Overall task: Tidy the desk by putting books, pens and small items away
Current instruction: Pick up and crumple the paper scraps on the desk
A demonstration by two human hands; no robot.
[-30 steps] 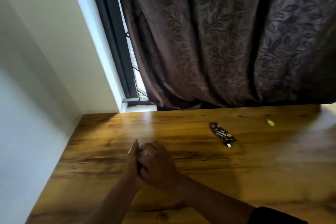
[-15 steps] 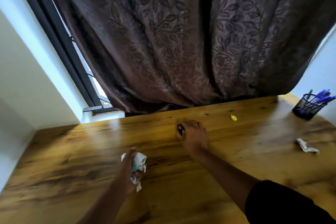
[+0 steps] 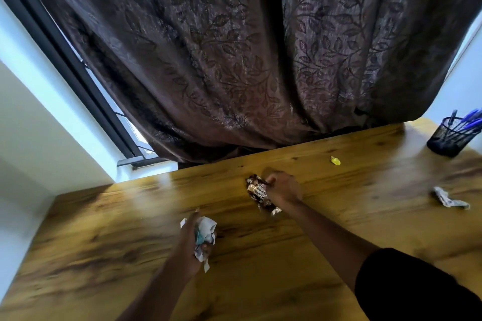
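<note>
Now, both hands gathered desk (image 3: 339,216) litter.
My left hand (image 3: 189,247) clutched crumpled paper (image 3: 206,234); my right hand (image 3: 283,187) pinched a brown wrapper (image 3: 257,190).

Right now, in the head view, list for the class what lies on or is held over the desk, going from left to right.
crumpled paper held in the left hand → dark snack wrapper gripped by the right hand → yellow scrap → crumpled silver wrapper → mesh pen holder
</note>
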